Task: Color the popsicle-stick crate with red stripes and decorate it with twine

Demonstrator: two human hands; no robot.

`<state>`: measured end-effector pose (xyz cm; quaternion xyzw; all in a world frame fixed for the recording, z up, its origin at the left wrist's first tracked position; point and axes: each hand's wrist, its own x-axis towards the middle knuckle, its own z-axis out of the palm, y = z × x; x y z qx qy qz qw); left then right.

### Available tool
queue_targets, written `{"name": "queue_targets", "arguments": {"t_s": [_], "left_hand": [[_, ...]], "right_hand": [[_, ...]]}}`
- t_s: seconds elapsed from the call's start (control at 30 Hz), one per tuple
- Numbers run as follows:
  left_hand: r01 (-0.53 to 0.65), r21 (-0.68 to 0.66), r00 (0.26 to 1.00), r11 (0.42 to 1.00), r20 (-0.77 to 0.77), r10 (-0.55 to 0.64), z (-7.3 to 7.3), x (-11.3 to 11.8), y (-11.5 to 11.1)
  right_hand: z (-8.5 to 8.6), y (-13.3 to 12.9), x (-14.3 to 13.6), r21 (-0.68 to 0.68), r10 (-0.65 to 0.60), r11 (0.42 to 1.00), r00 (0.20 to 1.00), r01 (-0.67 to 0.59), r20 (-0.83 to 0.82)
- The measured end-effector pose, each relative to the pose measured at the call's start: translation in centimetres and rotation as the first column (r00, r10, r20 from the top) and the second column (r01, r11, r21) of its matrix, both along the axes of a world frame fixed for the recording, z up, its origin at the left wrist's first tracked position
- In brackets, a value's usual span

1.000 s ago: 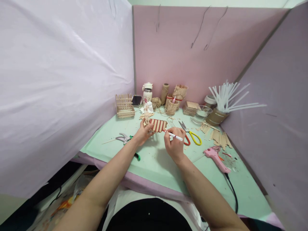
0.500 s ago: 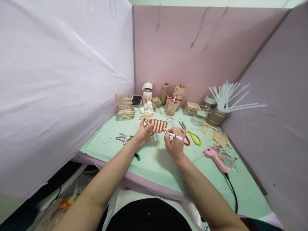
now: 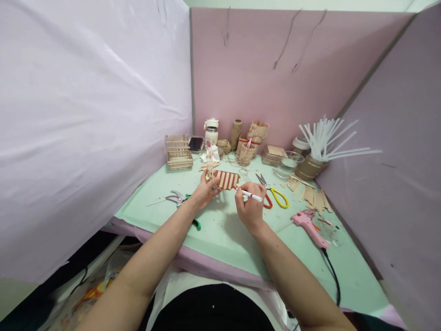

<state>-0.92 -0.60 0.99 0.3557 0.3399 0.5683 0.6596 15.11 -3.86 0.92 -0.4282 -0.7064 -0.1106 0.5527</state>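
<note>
My left hand (image 3: pixel 206 191) grips a small wooden stick piece (image 3: pixel 227 180) at its left end, above the middle of the table. Red and bare wood stripes alternate across its flat part, and thin sticks rise upright at the left end. In my right hand (image 3: pixel 251 206) is a white marker (image 3: pixel 251 195), held in a pinch. Its red tip is at the lower right edge of the striped part; whether they touch is too small to tell. Some fingers of my left hand are hidden beneath the piece.
Green-handled pruners (image 3: pixel 177 197) lie by my left forearm. Scissors (image 3: pixel 275 193) and a pink glue gun (image 3: pixel 312 227) with a cord are to the right. Behind stand a stick basket (image 3: pixel 179 158), twine (image 3: pixel 236 132), a glass bowl (image 3: pixel 287 165) and a pot of glue sticks (image 3: pixel 310 168).
</note>
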Motion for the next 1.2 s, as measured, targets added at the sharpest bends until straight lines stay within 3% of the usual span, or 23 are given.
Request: {"name": "queue_targets", "arguments": {"t_s": [1.2], "left_hand": [[-0.006,-0.005,1.0,1.0,0.014,0.006,-0.18,0.05,0.17]], "right_hand": [[-0.07,-0.04,-0.1,-0.001,0.031,1.0,1.0,-0.031,-0.002]]}}
